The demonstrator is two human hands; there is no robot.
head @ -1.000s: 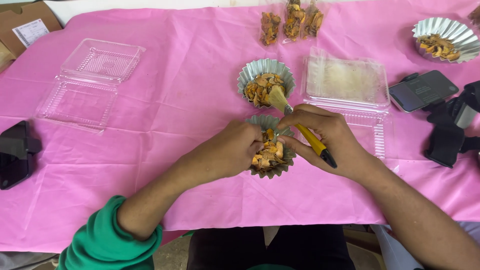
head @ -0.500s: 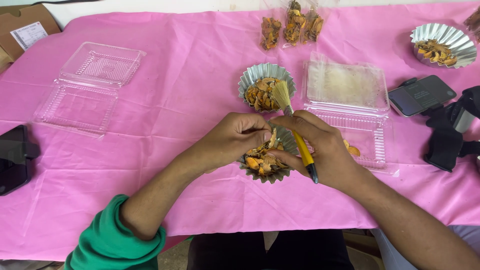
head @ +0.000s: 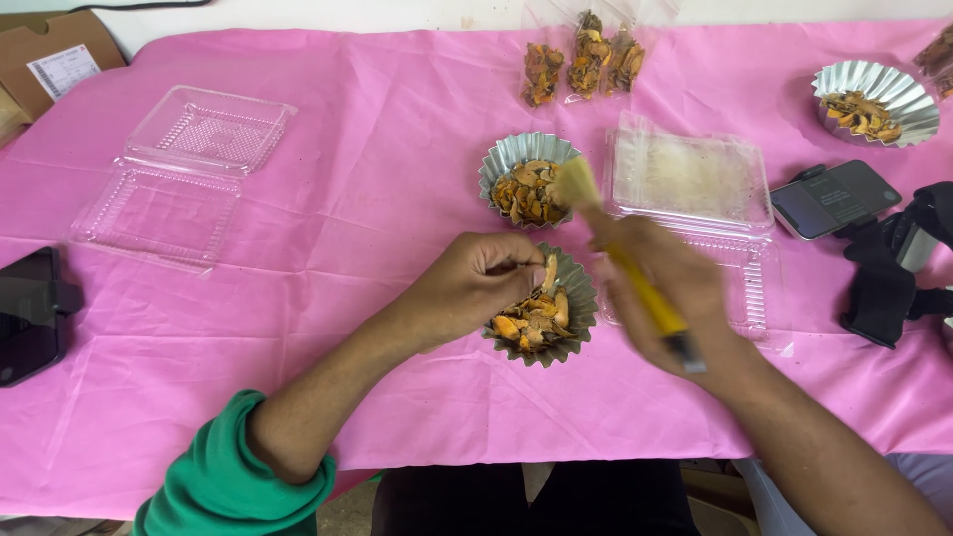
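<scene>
My left hand (head: 475,291) pinches a pale orange dried piece (head: 549,273) upright over a fluted foil cup (head: 581,308) filled with orange-brown dried pieces. My right hand (head: 663,298), blurred with motion, grips a yellow-handled brush (head: 635,273) whose pale bristles point toward a second foil cup (head: 506,159) of the same pieces just behind. Both cups sit on the pink tablecloth (head: 377,179).
An open clear plastic clamshell box (head: 179,179) lies at left, another clamshell box (head: 695,184) right of the cups. Small clear bags of pieces (head: 586,60) lie at the back, a third foil cup (head: 879,99) at far right. Dark devices (head: 839,197) sit at right and a black device (head: 30,313) at left.
My right hand has swung the brush rightward, away from the piece. My left hand still holds the piece over the near cup, which now rests on the cloth.
</scene>
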